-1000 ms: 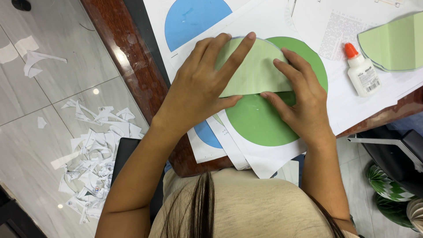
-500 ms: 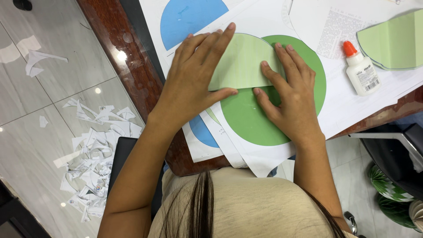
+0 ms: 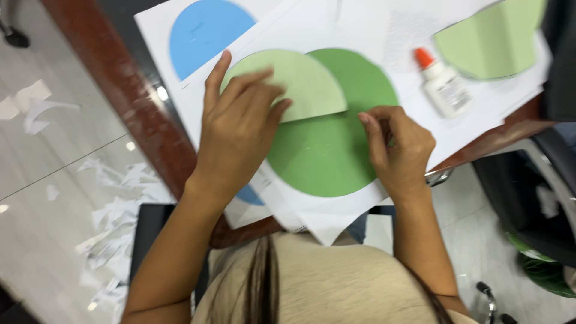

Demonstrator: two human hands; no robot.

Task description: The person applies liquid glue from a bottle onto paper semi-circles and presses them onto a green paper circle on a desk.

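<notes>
Two hands work over a stack of paper in the middle of the frame. The left hand (image 3: 240,129) lies flat, palm down, fingers spread and extended, pressing on the left part of a folded pale green half-circle (image 3: 300,84); it grips nothing. That half-circle sits just above centre, its straight folded edge running down to the right, and it lies on top of a darker green circle (image 3: 327,150) printed on a white sheet (image 3: 336,207). The right hand (image 3: 399,147), right of centre, is loosely curled with its fingertips bent inward; it rests on the right edge of the dark green circle, just beside the right tip of the half-circle. Whether it pinches the paper I cannot tell.

In the upper left of the frame a blue circle (image 3: 207,33) shows on another white sheet. In the upper right a white glue bottle (image 3: 444,87) with an orange cap lies tilted on the papers, and beyond it, at the top right, rests another pale green folded piece (image 3: 489,39). The papers lie on a reddish-brown surface (image 3: 129,102) whose edge runs diagonally down the left. White paper scraps (image 3: 117,222) are scattered over the tiled floor at lower left.
</notes>
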